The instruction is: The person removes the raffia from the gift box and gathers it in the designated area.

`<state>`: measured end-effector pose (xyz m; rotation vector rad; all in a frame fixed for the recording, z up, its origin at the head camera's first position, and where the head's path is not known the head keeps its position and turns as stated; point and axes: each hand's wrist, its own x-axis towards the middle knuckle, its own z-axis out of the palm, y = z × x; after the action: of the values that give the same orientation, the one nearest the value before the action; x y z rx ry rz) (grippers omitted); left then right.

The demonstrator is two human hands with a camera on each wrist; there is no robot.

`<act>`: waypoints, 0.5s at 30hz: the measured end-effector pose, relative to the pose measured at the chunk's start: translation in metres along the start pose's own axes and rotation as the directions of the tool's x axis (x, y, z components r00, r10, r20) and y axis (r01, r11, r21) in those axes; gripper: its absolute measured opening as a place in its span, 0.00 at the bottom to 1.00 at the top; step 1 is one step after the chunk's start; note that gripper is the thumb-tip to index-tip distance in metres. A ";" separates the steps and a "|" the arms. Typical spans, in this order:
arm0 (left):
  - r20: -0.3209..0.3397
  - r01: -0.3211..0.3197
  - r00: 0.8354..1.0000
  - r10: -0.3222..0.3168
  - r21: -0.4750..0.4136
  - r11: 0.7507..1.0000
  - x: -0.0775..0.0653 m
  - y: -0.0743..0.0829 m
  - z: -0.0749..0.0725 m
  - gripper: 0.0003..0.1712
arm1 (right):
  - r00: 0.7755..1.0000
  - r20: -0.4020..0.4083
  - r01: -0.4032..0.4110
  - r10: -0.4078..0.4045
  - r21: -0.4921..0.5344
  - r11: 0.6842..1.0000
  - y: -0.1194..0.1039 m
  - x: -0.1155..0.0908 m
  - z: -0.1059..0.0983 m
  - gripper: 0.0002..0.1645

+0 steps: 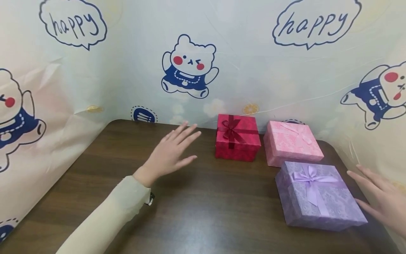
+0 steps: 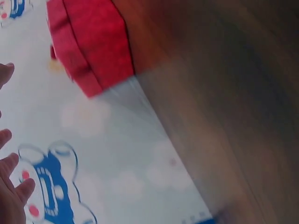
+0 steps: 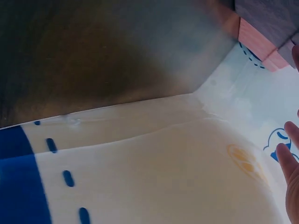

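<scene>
Three gift boxes with ribbon bows are grouped on the right half of the table. The red box (image 1: 238,141) stands at the back, a pink box (image 1: 293,144) to its right, and a larger purple box (image 1: 320,197) in front of the pink one. My left hand (image 1: 171,151) hovers over the table left of the red box, fingers straight and holding nothing. Beside the purple box's right side is my right hand (image 1: 380,197), fingers extended; whether it touches the box I cannot tell. Only fingertips of each hand show in the wrist views.
The brown wooden table (image 1: 203,215) meets a printed cloth backdrop (image 1: 241,70) at its back and both sides. A dark band or watch (image 1: 150,199) shows at the left sleeve's cuff.
</scene>
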<state>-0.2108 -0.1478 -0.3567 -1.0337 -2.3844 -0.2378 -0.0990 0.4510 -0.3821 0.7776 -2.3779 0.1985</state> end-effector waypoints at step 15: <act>0.056 -0.233 0.966 0.251 -0.227 0.946 0.059 0.081 0.051 0.39 | 0.999 0.050 -0.008 0.004 0.070 0.998 -0.007 -0.001 -0.001 0.50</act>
<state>-0.2060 -0.0367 -0.3723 -1.4534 -2.3124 -0.3798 -0.0934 0.4458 -0.3825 0.8171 -2.4315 0.2689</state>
